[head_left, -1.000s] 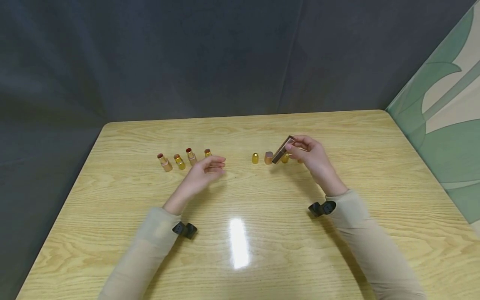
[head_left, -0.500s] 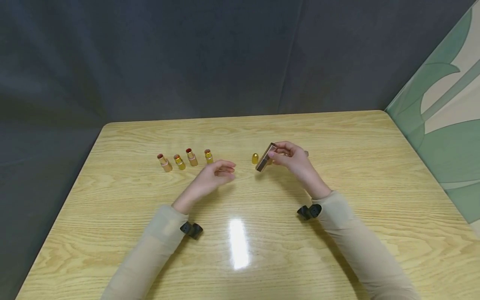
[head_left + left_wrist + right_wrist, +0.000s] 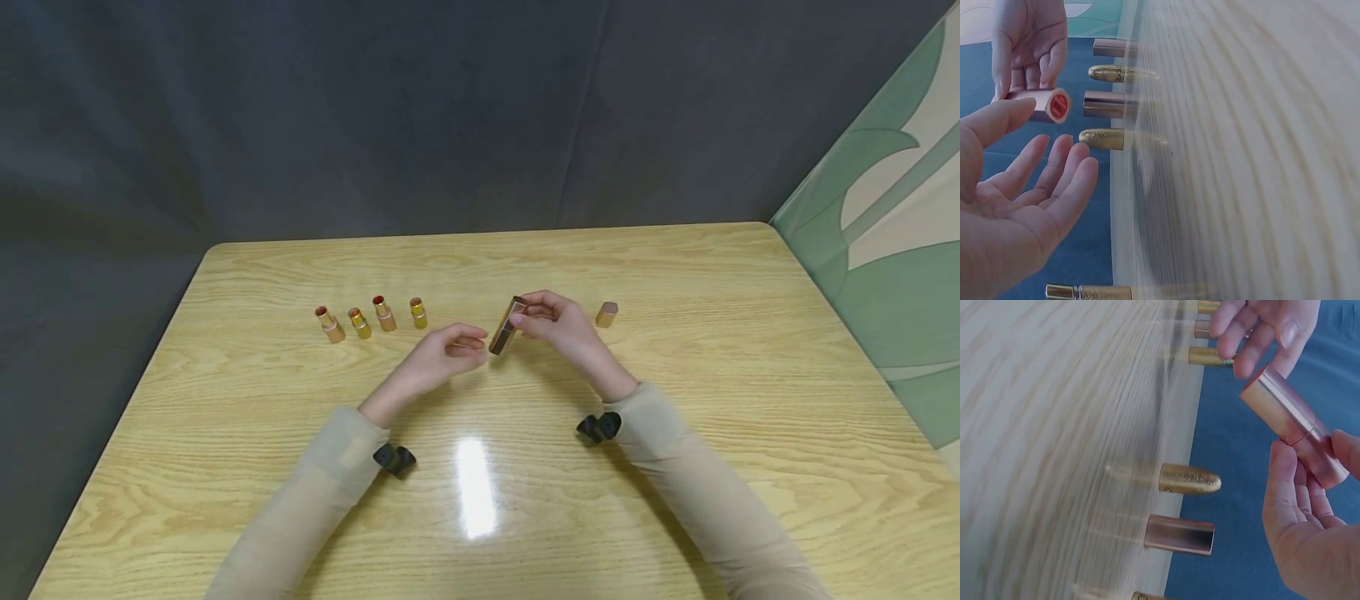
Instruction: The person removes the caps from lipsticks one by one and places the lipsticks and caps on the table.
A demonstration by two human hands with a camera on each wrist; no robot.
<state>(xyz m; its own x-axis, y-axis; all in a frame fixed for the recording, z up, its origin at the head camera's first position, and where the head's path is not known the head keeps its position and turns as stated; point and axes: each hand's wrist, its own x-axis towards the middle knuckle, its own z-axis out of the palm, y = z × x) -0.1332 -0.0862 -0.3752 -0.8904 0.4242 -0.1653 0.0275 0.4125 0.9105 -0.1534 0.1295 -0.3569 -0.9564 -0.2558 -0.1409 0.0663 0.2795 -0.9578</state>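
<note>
My right hand (image 3: 562,333) pinches a capped rose-gold lipstick (image 3: 507,327) between thumb and fingers, tilted above the table. In the left wrist view, the lipstick's round red end label (image 3: 1060,105) faces my left hand (image 3: 1029,206). That hand has its palm turned up and its fingers relaxed and spread, nothing in its grasp; its thumb overlaps the lipstick there. Below the held lipstick, the right wrist view shows a gold bullet-shaped cap (image 3: 1190,479) and a rose-gold cap (image 3: 1180,535) standing upright.
Left of the hands, uncapped lipsticks stand in a row: rose-gold (image 3: 330,325), gold (image 3: 359,323), rose-gold (image 3: 384,314) and gold (image 3: 418,313). Another rose-gold cap (image 3: 607,314) stands right of my right hand. A dark curtain (image 3: 390,117) hangs behind the wooden table (image 3: 712,333).
My right hand has carried the lipstick left and slightly toward me, uncovering the cap at the right and covering the other caps. My left hand has moved right toward it.
</note>
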